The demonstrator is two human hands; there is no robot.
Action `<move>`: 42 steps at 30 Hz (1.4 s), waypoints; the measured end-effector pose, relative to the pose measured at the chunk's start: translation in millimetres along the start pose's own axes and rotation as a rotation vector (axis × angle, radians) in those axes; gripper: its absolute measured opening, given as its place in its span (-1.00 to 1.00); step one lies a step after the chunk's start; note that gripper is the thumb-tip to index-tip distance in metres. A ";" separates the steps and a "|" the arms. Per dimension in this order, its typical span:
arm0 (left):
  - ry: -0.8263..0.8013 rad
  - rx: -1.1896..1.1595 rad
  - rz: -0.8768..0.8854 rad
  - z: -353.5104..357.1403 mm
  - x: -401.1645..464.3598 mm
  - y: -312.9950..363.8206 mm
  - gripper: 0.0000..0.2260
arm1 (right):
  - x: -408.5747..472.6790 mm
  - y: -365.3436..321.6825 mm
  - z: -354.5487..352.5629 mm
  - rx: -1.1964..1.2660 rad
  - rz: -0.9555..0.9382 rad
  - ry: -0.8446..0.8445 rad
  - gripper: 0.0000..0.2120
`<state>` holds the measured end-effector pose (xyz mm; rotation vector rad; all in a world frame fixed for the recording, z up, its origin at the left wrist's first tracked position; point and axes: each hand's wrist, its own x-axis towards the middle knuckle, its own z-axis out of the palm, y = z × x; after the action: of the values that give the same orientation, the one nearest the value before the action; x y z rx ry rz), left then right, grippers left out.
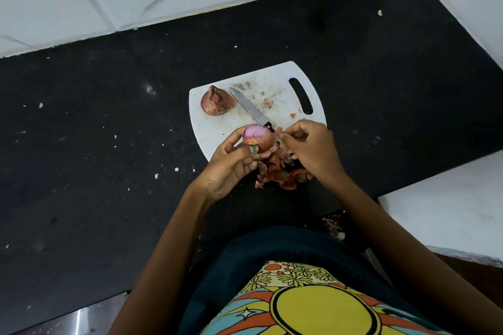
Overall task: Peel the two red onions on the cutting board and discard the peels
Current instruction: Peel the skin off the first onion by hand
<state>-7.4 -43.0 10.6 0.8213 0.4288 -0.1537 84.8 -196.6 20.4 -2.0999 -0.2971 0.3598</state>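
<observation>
Left hand [231, 163] fingers curl around the half-peeled onion [257, 139].

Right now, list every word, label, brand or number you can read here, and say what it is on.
None can be read.
knife: no brand mark shows on the blade.
cutting board: only stains and scraps.
patterned cloth: sun and flowers, no lettering.

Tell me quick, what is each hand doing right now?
Left hand: closed around the half-peeled onion.
Right hand: fingers curled, pinching a strip of onion skin.
</observation>
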 end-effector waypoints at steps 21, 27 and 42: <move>0.031 0.091 0.032 -3.7 2.3 0.3 -0.67 | -0.4 -34.3 -6.2 0.055 -0.059 -0.256 -0.73; 0.042 0.089 0.037 -3.9 2.9 0.5 -0.68 | 1.0 -37.5 -5.5 0.056 -0.078 -0.244 -0.78; 0.068 0.081 0.055 -4.8 5.7 2.2 -0.69 | 1.1 -33.1 -5.5 0.255 -0.007 -0.255 -0.86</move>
<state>-3.0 -37.8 6.8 0.9190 0.4660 -0.0927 85.5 -183.4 51.2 -1.8037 -0.3863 0.6300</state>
